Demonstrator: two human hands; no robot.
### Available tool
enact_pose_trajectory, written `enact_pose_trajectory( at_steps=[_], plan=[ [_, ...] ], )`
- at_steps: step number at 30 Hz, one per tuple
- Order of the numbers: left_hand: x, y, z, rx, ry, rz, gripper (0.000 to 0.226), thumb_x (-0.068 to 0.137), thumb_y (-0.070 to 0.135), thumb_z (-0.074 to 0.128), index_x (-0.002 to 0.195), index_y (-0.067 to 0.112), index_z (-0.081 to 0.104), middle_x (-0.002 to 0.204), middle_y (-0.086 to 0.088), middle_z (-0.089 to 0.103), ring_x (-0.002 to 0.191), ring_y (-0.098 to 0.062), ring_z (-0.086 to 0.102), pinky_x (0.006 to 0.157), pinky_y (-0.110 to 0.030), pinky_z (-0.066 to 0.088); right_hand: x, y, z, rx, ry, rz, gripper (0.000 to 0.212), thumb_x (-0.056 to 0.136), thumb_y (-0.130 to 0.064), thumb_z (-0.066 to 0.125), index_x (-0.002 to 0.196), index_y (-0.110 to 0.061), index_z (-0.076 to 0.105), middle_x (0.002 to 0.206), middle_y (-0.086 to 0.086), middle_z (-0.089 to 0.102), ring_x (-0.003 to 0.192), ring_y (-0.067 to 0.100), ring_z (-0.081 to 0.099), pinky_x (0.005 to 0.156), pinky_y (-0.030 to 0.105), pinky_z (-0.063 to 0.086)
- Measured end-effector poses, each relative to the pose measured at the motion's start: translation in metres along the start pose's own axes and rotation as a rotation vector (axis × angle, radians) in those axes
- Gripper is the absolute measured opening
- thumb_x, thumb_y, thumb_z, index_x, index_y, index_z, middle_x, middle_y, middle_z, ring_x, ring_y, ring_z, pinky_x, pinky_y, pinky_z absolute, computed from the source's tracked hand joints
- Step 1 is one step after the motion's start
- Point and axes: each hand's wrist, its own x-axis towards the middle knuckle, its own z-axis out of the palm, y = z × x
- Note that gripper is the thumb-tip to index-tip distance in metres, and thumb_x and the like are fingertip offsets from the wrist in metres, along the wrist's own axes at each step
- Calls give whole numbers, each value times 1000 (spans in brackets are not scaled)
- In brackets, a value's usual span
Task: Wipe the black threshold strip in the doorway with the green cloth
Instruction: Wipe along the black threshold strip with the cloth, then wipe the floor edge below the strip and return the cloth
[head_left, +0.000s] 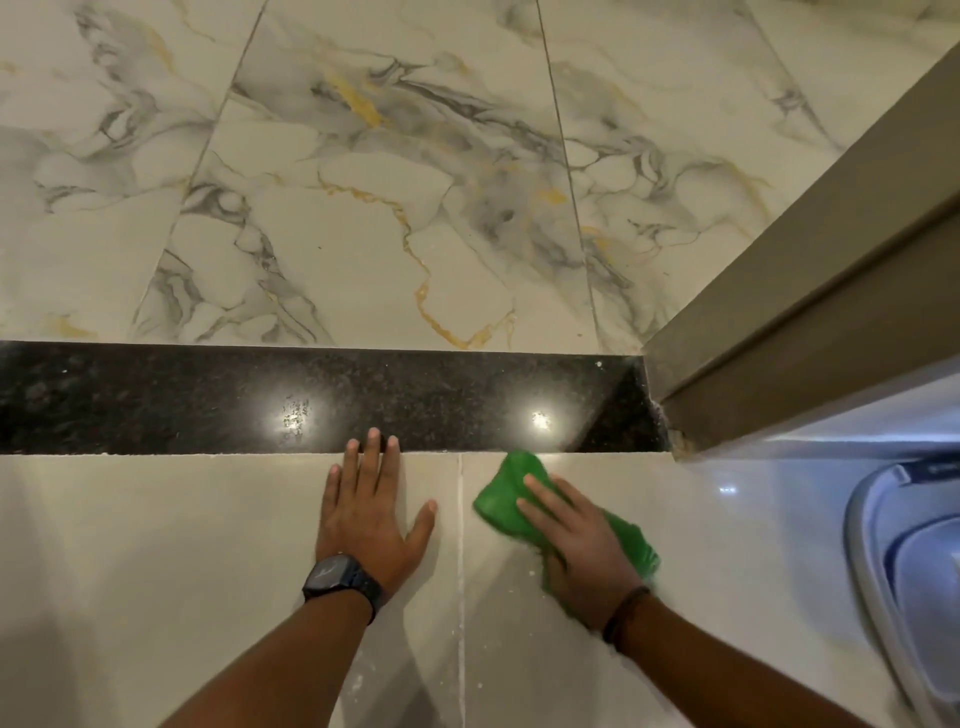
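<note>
The black speckled threshold strip (208, 397) runs across the floor from the left edge to the door frame on the right, with two bright light reflections on it. My left hand (366, 512) lies flat and spread on the plain cream tile, fingertips just reaching the strip's near edge; a black watch sits on its wrist. My right hand (576, 540) presses down on the crumpled green cloth (506, 493), which rests on the cream tile. The cloth's front tip touches the near edge of the strip.
Beyond the strip lies marble-patterned tile (363, 208) with grey and gold veins. A brown door frame (789, 317) rises at the right end of the strip. A grey-rimmed bluish container (904, 561) stands on the floor at the right edge.
</note>
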Motion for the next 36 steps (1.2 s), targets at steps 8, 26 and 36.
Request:
enact_pose_trajectory(
  at_steps=[8, 26, 36],
  plan=[
    [-14, 64, -84, -219, 37, 102, 80, 81, 59, 33, 141, 6, 41, 150, -16, 37, 141, -34, 27, 115, -46, 24, -35, -50, -42, 480, 25, 443, 41, 85, 9, 53, 120, -9, 63, 139, 11, 51, 129, 28, 46, 113, 37, 31],
    [-123, 452, -303, -436, -115, 661, 60, 85, 44, 51, 130, 4, 53, 134, -16, 56, 123, -32, 52, 105, -43, 40, -225, -17, -503, 254, 1105, 806, 36, 89, 1, 55, 124, -7, 57, 141, 7, 47, 128, 4, 42, 106, 16, 34],
    [-112, 518, -233, -22, -119, 893, 75, 87, 50, 39, 148, 10, 22, 160, -9, 16, 147, -26, 7, 117, -41, 3, -237, 82, -414, 37, 307, 887, 53, 90, -8, 54, 141, -12, 39, 155, 14, 26, 141, 36, 23, 115, 47, 25]
  ],
)
